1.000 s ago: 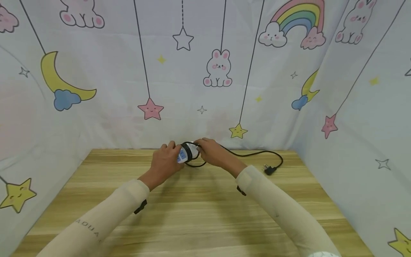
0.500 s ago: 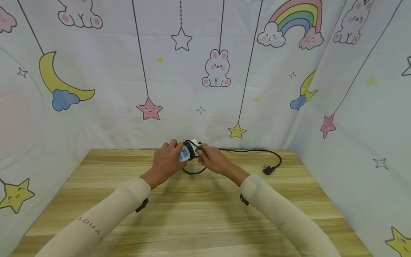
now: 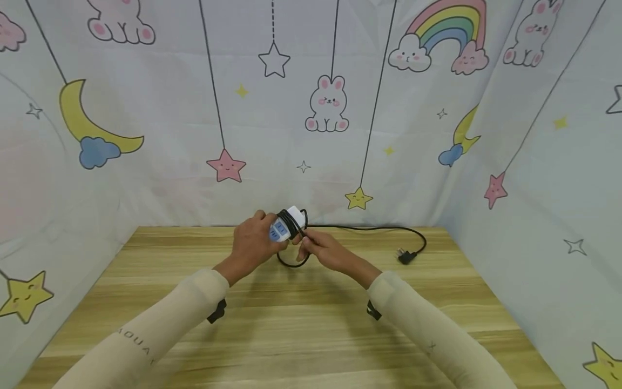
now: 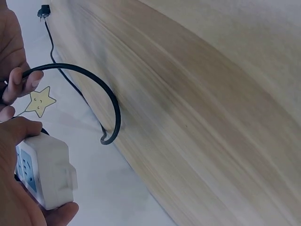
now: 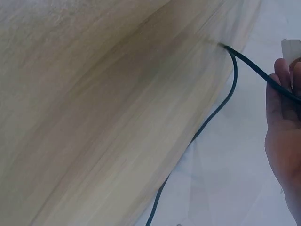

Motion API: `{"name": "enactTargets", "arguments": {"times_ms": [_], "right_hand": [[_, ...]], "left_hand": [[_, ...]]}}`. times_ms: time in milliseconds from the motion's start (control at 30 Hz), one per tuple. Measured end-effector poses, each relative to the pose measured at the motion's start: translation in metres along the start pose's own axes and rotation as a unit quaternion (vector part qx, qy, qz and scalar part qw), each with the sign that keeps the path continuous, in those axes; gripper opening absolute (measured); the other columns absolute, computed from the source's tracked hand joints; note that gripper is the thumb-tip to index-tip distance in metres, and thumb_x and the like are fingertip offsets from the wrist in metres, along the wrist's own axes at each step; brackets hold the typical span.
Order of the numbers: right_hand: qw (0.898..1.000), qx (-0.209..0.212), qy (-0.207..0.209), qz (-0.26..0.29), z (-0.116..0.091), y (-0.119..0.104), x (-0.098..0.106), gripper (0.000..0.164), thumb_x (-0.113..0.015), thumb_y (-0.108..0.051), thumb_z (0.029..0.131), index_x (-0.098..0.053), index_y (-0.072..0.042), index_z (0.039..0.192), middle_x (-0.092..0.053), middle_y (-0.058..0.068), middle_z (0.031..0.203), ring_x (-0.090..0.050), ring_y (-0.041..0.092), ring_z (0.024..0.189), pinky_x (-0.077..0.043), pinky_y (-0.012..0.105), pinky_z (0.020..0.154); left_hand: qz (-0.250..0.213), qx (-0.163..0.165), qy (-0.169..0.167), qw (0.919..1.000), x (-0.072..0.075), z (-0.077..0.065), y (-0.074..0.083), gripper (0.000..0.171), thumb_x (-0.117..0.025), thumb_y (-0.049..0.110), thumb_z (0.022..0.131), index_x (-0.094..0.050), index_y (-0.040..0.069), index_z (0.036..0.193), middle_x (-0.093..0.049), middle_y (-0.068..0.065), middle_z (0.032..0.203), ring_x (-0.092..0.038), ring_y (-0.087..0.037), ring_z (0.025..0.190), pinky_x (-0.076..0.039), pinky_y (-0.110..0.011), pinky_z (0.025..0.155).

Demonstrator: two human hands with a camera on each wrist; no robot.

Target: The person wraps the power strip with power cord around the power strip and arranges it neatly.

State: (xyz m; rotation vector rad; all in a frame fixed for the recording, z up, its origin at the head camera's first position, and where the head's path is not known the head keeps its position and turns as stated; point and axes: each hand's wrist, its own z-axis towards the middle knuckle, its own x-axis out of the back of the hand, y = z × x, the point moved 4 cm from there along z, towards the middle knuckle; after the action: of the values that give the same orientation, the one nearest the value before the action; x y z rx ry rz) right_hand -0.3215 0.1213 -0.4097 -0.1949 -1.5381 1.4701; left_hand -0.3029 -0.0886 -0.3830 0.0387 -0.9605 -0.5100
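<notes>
left fingers (image 4: 65, 213) gripping white power strip (image 4: 52, 169), right fingers (image 5: 281, 71) pinching its black cord (image 4: 115, 104)

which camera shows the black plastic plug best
The head view: the black plastic plug lies unobstructed on the wooden table, metal prongs showing. The left wrist view has it small, near the upper left corner; the right wrist view lacks it.

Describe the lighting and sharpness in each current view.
Head: soft shadows on the table, no strong glare. Left wrist: cool cast, the strip slightly soft. Right wrist: hazy, the table's grain soft, the right hand cropped by the frame's right edge.
</notes>
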Motion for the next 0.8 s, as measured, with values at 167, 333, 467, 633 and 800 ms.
{"name": "enactTargets", "arguments": {"times_ms": [167, 333, 467, 633, 800], "right_hand": [[1.000, -0.011, -0.010, 0.022, -0.003, 0.007, 0.003, 0.039, -0.039, -0.017, 0.124, -0.065, 0.010, 0.132, -0.076, 0.029, 0.111, -0.081, 0.030, 0.107, -0.065, 0.039, 0.103], [0.998, -0.032, -0.006, 0.052, -0.007, 0.019, 0.008, 0.044, -0.038, -0.021, 0.125, -0.064, 0.015, 0.131, -0.075, 0.029, 0.112, -0.078, 0.018, 0.105, -0.064, 0.041, 0.107], [0.996, -0.051, -0.001, 0.070, -0.008, 0.029, 0.013, 0.046, -0.038, -0.025, 0.125, -0.066, 0.012, 0.133, -0.077, 0.020, 0.109, -0.078, 0.021, 0.106, -0.063, 0.044, 0.108], [0.992, -0.063, 0.002, 0.110, -0.008, 0.035, 0.015, 0.045, -0.040, -0.023, 0.124, -0.063, 0.014, 0.136, -0.076, 0.010, 0.107, -0.076, 0.016, 0.105, -0.063, 0.042, 0.108], [0.988, -0.080, 0.003, 0.133, -0.011, 0.038, 0.018, 0.042, -0.041, -0.022, 0.124, -0.058, 0.015, 0.133, -0.073, 0.012, 0.115, -0.075, 0.016, 0.110, -0.060, 0.047, 0.114]], "left_hand": [[-0.045, 0.038, 0.000, 0.9983, 0.000, 0.000, -0.004, 0.064, -0.099, 0.039, 0.083, -0.075, 0.002, 0.129, -0.073, -0.018, 0.107, -0.071, -0.031, 0.080, -0.058, -0.048, 0.069], [-0.075, 0.061, -0.006, 0.9953, 0.002, 0.001, -0.004, 0.066, -0.099, 0.043, 0.083, -0.075, 0.004, 0.130, -0.074, -0.019, 0.108, -0.071, -0.031, 0.084, -0.057, -0.050, 0.073], [-0.090, 0.075, -0.009, 0.9931, 0.001, 0.001, -0.004, 0.067, -0.099, 0.043, 0.083, -0.075, 0.003, 0.130, -0.074, -0.019, 0.107, -0.070, -0.032, 0.086, -0.055, -0.050, 0.073], [-0.108, 0.092, -0.001, 0.9899, 0.000, 0.000, -0.004, 0.068, -0.098, 0.043, 0.083, -0.074, 0.003, 0.133, -0.074, -0.020, 0.108, -0.071, -0.033, 0.088, -0.055, -0.048, 0.073], [-0.132, 0.093, 0.009, 0.9868, 0.002, 0.000, -0.004, 0.068, -0.096, 0.044, 0.086, -0.073, 0.003, 0.135, -0.074, -0.019, 0.110, -0.072, -0.035, 0.091, -0.053, -0.044, 0.074]]}}
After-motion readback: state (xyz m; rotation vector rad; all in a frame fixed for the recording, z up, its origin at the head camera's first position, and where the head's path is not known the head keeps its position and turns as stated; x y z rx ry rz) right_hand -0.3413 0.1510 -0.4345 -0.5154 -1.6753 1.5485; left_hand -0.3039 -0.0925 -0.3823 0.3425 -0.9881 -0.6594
